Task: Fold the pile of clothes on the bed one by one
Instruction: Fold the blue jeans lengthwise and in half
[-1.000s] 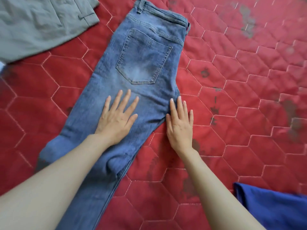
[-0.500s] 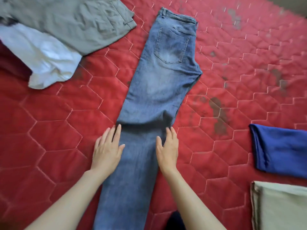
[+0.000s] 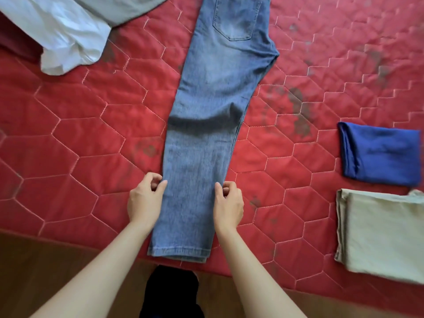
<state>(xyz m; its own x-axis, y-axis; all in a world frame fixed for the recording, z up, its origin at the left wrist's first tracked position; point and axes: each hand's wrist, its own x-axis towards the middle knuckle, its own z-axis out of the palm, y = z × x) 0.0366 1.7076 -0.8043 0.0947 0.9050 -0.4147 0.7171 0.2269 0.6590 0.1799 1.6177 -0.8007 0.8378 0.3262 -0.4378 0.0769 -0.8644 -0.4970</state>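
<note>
Jeans (image 3: 206,125) lie lengthwise down the middle of the red quilted bed (image 3: 80,138), folded leg over leg, with the back pocket up at the top of the view and the hems at the bed's near edge. A soft crease crosses the legs about halfway down. The left hand (image 3: 144,198) pinches the left edge of the lower legs, its fingers curled onto the denim. The right hand (image 3: 228,203) pinches the right edge at the same level, its fingers also curled on the cloth. To the right, well apart from the jeans, lie a folded blue garment (image 3: 383,152) and, just below it, a folded beige garment (image 3: 380,232). At the upper left sit a crumpled white garment (image 3: 62,35) and a grey garment (image 3: 124,8) partly over it. A wooden floor (image 3: 46,267) shows below the bed.
</note>
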